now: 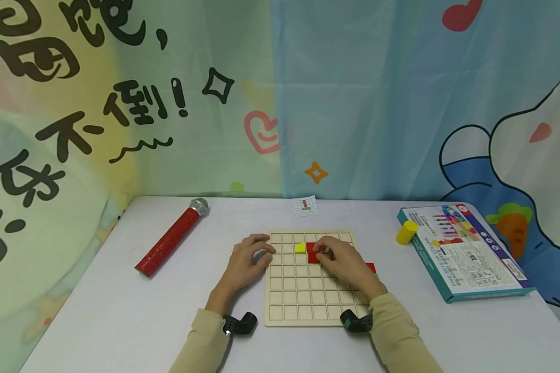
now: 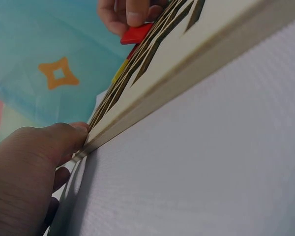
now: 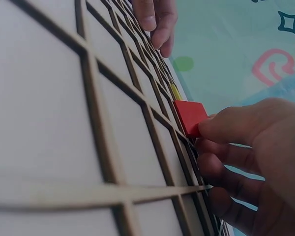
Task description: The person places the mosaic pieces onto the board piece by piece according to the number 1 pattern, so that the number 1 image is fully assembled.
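A wooden grid board (image 1: 289, 298) lies on the table between both hands. My left hand (image 1: 245, 262) grips the board's left edge near its far corner, the thumb on the rim and the lower fingers partly hidden in the left wrist view. Over the upper middle of the grid, my right hand (image 1: 343, 261) pinches a flat red tile (image 3: 191, 118) between thumb and fingers. The tile is tilted against the grid in the right wrist view. Beside it on the board sits a small yellow piece (image 1: 300, 247). Another red piece (image 1: 371, 267) shows at the board's right side, partly behind my right wrist.
A small pattern card (image 1: 305, 206) lies beyond the board. On the left is a red microphone (image 1: 171, 238). To the right are a game box (image 1: 466, 254) and a yellow cylinder (image 1: 407, 232) at its edge. A printed curtain (image 1: 354, 103) hangs behind the table.
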`<state>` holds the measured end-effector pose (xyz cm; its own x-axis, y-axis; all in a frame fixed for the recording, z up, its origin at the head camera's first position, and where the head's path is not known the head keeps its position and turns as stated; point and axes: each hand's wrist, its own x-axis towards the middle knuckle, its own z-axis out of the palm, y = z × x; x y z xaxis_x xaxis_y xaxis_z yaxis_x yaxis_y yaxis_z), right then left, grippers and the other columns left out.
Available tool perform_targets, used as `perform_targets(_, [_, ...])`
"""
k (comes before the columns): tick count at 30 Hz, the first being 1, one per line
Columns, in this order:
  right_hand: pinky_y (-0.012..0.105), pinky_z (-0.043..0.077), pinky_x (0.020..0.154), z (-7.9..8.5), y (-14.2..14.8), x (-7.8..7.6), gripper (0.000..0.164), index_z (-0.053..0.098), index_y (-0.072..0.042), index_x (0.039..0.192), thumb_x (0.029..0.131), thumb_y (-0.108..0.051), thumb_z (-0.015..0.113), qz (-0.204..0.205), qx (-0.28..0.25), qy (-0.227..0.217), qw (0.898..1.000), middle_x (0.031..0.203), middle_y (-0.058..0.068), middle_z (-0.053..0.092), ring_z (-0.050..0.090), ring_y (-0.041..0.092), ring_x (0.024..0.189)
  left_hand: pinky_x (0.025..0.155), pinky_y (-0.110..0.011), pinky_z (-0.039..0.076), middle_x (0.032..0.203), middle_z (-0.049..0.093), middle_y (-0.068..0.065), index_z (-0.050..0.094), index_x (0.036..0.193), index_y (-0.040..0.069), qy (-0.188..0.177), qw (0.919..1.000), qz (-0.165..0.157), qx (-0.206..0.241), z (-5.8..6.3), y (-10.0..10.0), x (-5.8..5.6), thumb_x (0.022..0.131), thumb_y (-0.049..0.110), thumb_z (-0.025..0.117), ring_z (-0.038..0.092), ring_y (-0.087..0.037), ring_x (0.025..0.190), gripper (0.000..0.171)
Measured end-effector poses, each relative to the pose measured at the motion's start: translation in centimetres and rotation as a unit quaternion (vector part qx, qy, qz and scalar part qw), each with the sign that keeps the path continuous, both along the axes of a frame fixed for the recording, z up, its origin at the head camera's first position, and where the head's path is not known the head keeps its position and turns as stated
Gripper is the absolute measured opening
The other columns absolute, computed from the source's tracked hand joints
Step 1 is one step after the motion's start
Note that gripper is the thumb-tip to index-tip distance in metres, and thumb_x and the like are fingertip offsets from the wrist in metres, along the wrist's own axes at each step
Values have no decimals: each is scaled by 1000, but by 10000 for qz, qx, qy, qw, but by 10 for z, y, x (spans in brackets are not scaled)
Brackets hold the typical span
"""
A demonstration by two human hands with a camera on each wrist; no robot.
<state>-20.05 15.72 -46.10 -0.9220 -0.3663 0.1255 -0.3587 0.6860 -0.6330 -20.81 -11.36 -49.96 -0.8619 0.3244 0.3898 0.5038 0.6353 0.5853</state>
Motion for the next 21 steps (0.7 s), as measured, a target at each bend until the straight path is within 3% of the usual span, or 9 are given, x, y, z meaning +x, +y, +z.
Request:
perform_targets(13, [26,44,68,1,-3,2,11,66,-17,100,89,-17,63,-80,447,243,9987,90,-6,59,51,8,73,91,-52,38,126,60,-6,69,95,21,193,9998,27,-8,-1,1,-1,87,20,66,56,-28,118,8])
perform_targets(21, [28,45,70,0,-5,1,8,68,-18,96,89,-18,64,-110,530,237,9983,91,-6,60,53,8,77,92,-51,38,127,60,-7,69,95,20,-9,10000,-5,8,1,0,0,88,20,65,55,-27,119,8])
